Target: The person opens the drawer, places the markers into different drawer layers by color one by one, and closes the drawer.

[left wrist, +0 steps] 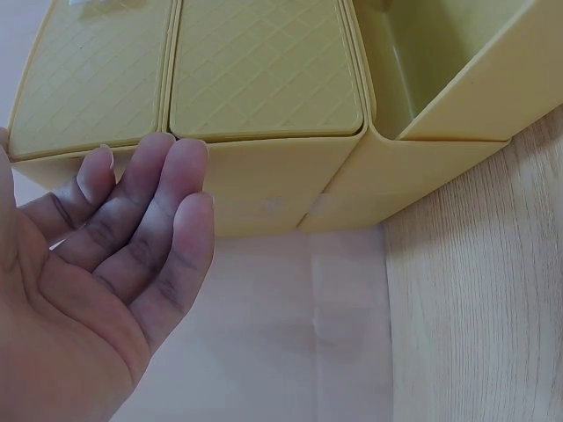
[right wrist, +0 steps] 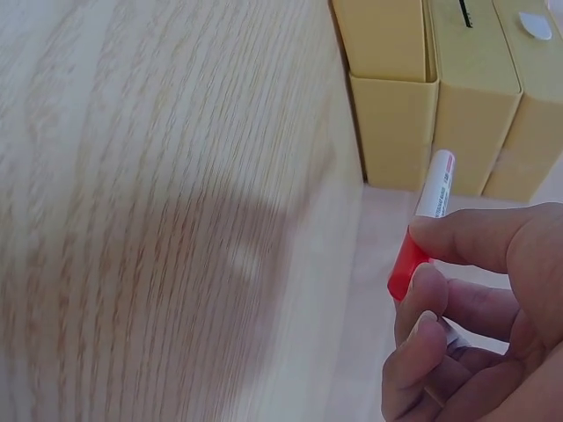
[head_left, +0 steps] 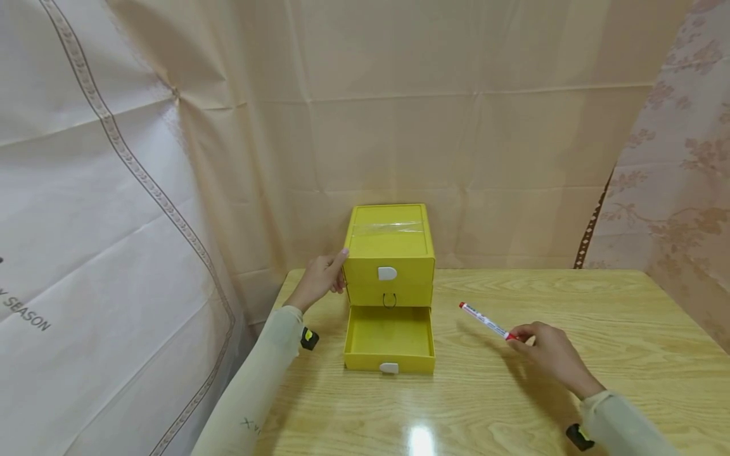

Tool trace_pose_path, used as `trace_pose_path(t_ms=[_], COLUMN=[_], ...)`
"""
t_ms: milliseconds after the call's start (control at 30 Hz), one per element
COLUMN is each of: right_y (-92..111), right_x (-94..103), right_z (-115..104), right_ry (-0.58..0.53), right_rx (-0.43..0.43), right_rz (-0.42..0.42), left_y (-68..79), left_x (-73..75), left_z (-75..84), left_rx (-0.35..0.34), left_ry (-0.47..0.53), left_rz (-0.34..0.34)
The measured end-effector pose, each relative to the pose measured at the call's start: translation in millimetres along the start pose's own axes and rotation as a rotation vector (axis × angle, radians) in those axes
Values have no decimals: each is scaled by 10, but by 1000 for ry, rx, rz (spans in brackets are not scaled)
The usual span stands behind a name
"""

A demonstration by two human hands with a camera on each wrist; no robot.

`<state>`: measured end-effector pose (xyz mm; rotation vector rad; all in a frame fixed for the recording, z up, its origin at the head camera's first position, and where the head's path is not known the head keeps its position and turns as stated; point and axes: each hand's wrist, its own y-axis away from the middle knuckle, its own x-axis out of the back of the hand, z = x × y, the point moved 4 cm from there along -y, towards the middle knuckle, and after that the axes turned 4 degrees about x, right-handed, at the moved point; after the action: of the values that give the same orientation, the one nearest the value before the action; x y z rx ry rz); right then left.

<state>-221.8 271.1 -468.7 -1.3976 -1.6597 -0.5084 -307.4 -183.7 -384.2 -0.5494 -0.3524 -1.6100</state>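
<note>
A yellow drawer box point(head_left: 390, 231) with clear tape across its top stands on the table, its bottom drawer point(head_left: 390, 362) pulled out. My left hand point(head_left: 320, 277) touches the left side of the box, thumb near the top front corner; in the left wrist view its loosely bent fingers point(left wrist: 180, 237) rest against the box point(left wrist: 264, 176). To the right of the box, my right hand point(head_left: 550, 354) pinches a white marker point(head_left: 485, 322) by its red-capped end. The marker point(right wrist: 435, 193) slants toward the box in the right wrist view, above the tabletop.
White tabs mark the top and bottom drawer fronts; a dark loop point(head_left: 390, 300) hangs on the middle one. A wooden table point(head_left: 502, 405) carries the box. Beige cloth point(head_left: 399, 126) hangs close behind it, and a white printed sheet point(head_left: 102, 253) hangs at the left.
</note>
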Motion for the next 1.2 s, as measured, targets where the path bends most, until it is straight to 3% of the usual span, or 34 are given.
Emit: trace_pose_path(t_ms=[667, 900, 1200], right_y=[-48, -78, -108], right_x=[-73, -115, -161], right_z=[-190, -245, -335], right_ry=[-33, -36, -49], right_rx=[-10, 38, 39], right_rz=[-25, -17, -19], left_y=[11, 14, 16], left_x=[1, 4, 8], left_z=[1, 12, 7], left_rx=[6, 0, 4], left_ry=[7, 3, -3], left_rz=[-16, -11, -11])
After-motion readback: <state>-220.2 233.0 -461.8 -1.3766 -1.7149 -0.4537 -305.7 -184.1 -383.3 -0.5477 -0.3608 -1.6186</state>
